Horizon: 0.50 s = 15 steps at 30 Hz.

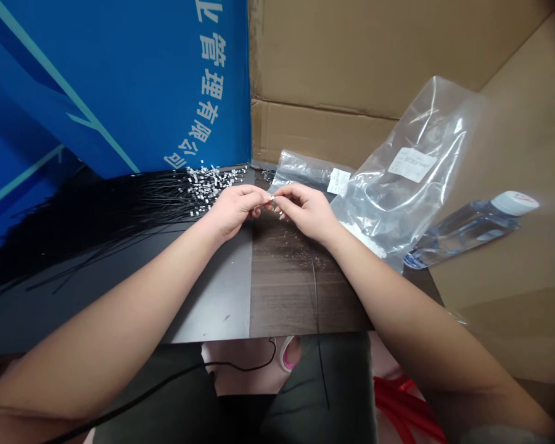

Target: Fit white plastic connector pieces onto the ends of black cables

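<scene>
My left hand [234, 211] and my right hand [303, 211] meet above the table, their fingertips pinching a small white piece [269, 197]. The fingers hide most of it, so its exact form is hidden. A thin black strand [314, 290] runs down from near my right hand across the dark wood-grain tabletop [296, 296]. To the left of my left hand lies a large spread of thin black strands [134, 209], ending in many small white tips [210, 185].
Transparent plastic bags [398, 172] with white labels lie beyond my right hand, next to a water bottle [467, 231]. Cardboard [351, 61] and a blue printed banner [120, 80] stand behind. Red tubing [398, 407] and a black cable [240, 367] lie below the table edge.
</scene>
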Available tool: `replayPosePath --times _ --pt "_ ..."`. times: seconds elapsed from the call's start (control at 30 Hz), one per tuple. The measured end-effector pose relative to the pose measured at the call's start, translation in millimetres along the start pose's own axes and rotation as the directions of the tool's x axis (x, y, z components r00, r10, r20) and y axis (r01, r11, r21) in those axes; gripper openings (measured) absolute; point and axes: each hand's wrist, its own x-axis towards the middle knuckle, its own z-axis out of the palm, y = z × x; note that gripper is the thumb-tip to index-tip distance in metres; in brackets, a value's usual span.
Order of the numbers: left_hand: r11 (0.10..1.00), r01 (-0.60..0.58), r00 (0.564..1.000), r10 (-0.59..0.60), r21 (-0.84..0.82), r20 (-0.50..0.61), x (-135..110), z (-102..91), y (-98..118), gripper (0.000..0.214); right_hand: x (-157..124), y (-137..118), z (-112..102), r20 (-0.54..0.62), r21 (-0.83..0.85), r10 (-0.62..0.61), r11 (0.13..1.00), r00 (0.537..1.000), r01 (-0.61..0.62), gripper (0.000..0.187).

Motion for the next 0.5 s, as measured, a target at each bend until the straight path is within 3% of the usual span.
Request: replayPosePath --times 0.27,0.5 --pt "0.999 -0.009 0.997 0.005 -0.052 -0.077 1 2.9 0 0.012 2 3 7 -0.005 0.205 0.141 0.969 0.990 -0.137 0.028" --pt "0.996 -0.037 0.990 0.026 -0.080 -0.136 -2 11.9 -4 0.016 1 2 11 -0.012 0.214 0.179 0.961 0.984 -0.172 0.037"
